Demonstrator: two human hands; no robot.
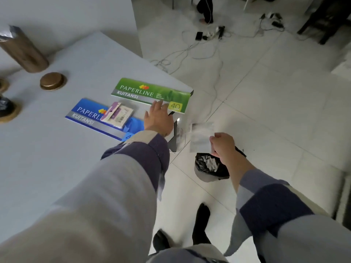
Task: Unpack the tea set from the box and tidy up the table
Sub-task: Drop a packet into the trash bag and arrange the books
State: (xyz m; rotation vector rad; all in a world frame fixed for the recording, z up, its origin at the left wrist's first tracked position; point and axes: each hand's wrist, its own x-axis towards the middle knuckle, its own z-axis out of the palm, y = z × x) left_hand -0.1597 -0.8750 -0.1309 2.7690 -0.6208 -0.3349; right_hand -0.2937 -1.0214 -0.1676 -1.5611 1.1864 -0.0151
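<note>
My left hand (158, 118) rests flat, fingers spread, near the white table's (47, 152) right corner, its fingertips on the green Paperline receipt book (150, 93). A blue Paperline receipt book (89, 115) lies to its left with a small purple-topped packet (117, 113) on top. My right hand (222, 144) is off the table's edge and pinches a clear plastic wrapper (201, 136) above a small bin lined with a black bag (210, 167) on the floor. A brown cylinder (24, 52) and a bronze lid (52, 81) stand at the table's far left.
Dark round pieces (7, 109) sit at the left edge. Cables and power strips (209, 35) trail over the tiled floor beyond the table. My feet in dark socks (201, 223) stand beside the table. Crumpled wrapping lies inside the bin.
</note>
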